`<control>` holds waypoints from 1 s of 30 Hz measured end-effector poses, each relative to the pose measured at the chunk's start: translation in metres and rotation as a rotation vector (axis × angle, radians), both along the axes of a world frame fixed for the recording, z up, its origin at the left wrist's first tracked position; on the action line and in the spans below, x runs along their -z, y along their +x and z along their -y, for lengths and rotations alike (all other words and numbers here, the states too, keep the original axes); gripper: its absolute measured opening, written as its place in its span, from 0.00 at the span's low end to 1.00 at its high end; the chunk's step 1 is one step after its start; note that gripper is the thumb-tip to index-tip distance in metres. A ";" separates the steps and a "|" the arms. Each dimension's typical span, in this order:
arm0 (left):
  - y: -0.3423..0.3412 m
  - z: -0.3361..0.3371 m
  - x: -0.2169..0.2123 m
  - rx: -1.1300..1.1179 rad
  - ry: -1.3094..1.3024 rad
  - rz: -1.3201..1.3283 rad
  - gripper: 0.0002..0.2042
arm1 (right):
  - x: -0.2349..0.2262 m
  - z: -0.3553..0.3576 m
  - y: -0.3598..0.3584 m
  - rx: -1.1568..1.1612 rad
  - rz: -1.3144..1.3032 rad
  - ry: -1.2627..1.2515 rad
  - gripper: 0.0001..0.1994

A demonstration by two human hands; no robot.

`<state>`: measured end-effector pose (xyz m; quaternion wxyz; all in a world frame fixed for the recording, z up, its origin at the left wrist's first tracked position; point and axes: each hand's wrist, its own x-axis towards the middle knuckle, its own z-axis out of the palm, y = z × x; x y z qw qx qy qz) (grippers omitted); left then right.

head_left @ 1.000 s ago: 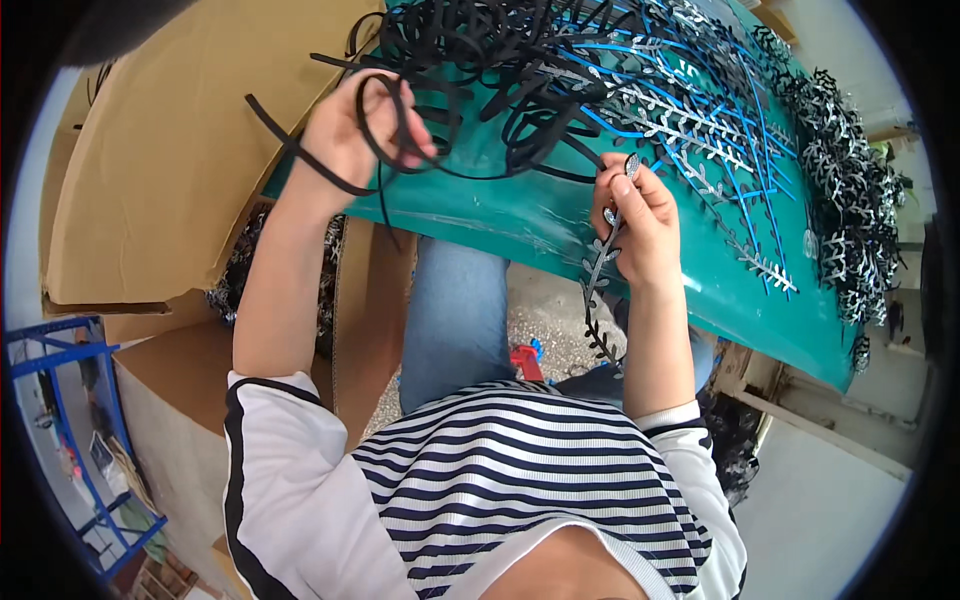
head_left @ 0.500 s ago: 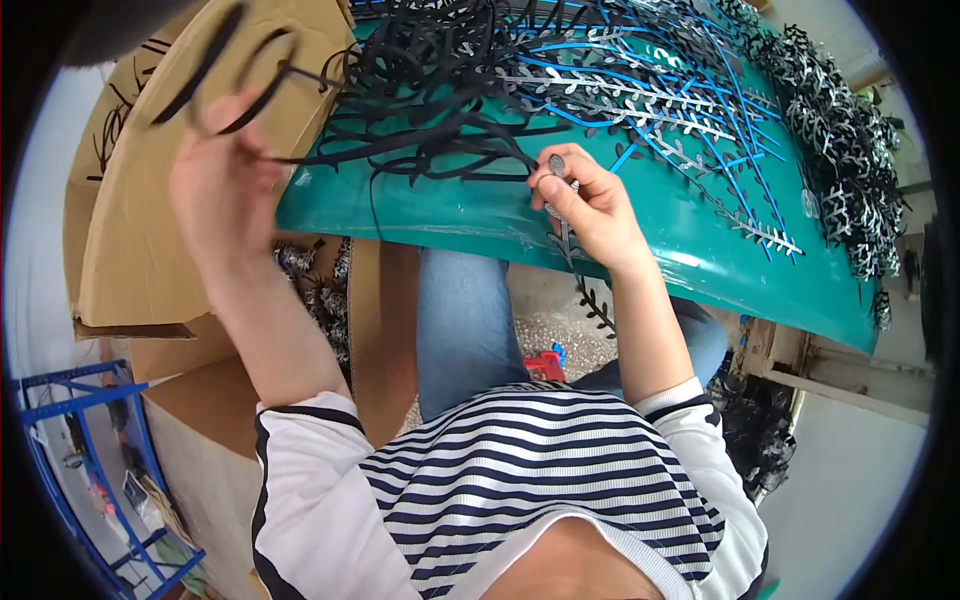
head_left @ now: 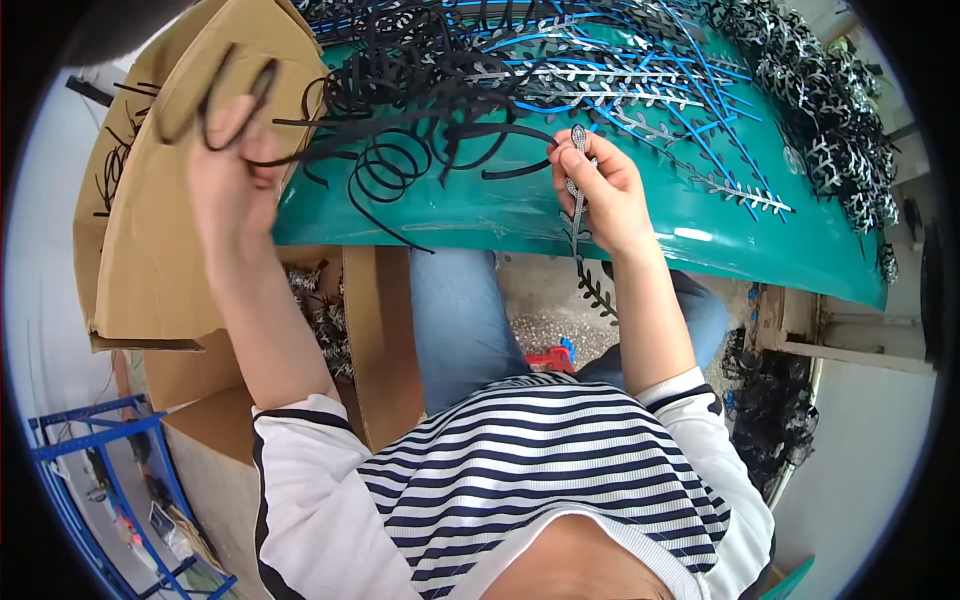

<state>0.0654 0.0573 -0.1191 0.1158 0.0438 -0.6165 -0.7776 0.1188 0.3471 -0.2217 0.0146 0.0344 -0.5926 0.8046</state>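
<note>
My left hand (head_left: 235, 175), partly smeared by motion, is raised in front of the cardboard flap with its fingers closed on a thin black ribbon (head_left: 287, 158). Loops of the ribbon stick up past the fingers. Over the near part of the green table, my right hand (head_left: 612, 195) pinches a strip of leaf-shaped trim (head_left: 577, 228) between thumb and fingers. The trim is silvery at the top, and its dark leafy end hangs below the table edge. A curved black strip (head_left: 520, 130) reaches to the right fingertips; whether it is gripped there I cannot tell.
Tangled black ribbons (head_left: 390, 75) lie across the green table cover (head_left: 480, 220). Silver leaf strips (head_left: 640, 90) with blue strands spread beyond them, and a black-and-silver heap (head_left: 835, 130) lines the far right. An open cardboard box (head_left: 170, 230) stands left, above a blue metal rack (head_left: 95, 435).
My right hand has shifted slightly right and down with the leaf trim. My left hand moved a little right and down, and the ribbons between the hands now hang in looser coils.
</note>
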 end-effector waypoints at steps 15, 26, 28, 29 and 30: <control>-0.171 0.034 -0.151 -0.509 -0.492 -0.424 0.10 | 0.016 -0.008 0.004 -0.096 -0.029 -0.103 0.09; -0.136 -0.061 0.022 -0.075 -1.590 -0.616 0.10 | -0.008 0.023 -0.018 0.047 0.170 -0.087 0.08; -0.139 -0.049 0.034 -0.071 -1.541 -0.574 0.11 | -0.006 0.020 -0.014 0.043 0.154 -0.055 0.08; -0.134 -0.046 0.041 -0.054 -1.493 -0.548 0.12 | -0.003 0.016 -0.008 0.056 0.135 -0.032 0.08; -0.129 -0.042 0.048 -0.038 -1.444 -0.522 0.12 | 0.000 0.014 -0.005 0.069 0.117 -0.009 0.09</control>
